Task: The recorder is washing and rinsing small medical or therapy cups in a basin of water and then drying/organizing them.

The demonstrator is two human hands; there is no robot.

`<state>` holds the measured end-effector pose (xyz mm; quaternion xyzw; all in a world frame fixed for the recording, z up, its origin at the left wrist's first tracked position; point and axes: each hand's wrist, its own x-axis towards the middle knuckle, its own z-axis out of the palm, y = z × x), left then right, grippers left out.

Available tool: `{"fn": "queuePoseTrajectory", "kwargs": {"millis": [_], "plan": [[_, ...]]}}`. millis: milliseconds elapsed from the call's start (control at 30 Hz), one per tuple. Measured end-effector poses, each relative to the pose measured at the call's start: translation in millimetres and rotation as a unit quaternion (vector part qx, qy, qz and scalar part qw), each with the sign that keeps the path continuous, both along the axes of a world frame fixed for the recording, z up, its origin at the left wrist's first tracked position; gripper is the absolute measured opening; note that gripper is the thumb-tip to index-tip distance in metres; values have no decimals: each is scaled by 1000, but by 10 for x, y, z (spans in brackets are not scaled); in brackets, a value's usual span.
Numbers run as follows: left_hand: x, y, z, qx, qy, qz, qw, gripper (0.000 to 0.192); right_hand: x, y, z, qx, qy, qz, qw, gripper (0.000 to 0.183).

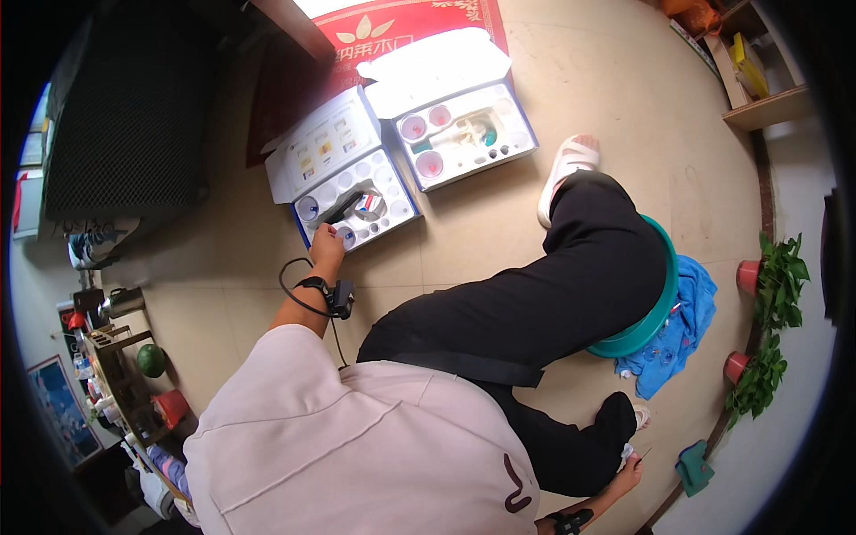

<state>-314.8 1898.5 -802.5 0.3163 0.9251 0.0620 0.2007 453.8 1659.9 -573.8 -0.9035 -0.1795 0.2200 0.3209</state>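
My left hand (327, 245) is at the near corner of an open cupping set box (381, 231), its fingers at the rim of a clear plastic cup (346, 236) with a blue valve. Another such cup (308, 208) sits in the white tray, beside a black pump handle (344, 208) and a small packet (368, 205). Low on the right, my right hand (627, 473) holds a thin dark stick-like tool (643, 457) and a crumpled white tissue (627, 451). What the tool is cannot be made out.
A second open box (468, 155) holds cups with red valves. A green basin (628, 342) and a blue towel (692, 334) with clear cups lie beside my leg. Potted plants (747, 276) and a green cloth (694, 468) line the wall. A shelf rack (120, 341) stands left.
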Motion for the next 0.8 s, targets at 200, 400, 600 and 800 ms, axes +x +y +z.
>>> {"fn": "queuePoseTrajectory", "kwargs": {"millis": [200, 400, 600, 800], "plan": [[-11, 57, 55, 8, 13, -3, 1000, 14, -46, 42, 27, -18, -31, 3, 999, 27], [-379, 110, 83, 68, 15, -78, 995, 11, 159, -107, -133, 4, -46, 13, 999, 26], [-690, 518, 307, 180, -109, 11, 978, 8, 173, -122, -163, 32, -51, 11, 998, 24], [-699, 933, 240, 225, -154, 92, 958, 7, 279, -214, -210, -6, -79, 15, 997, 24]]}}
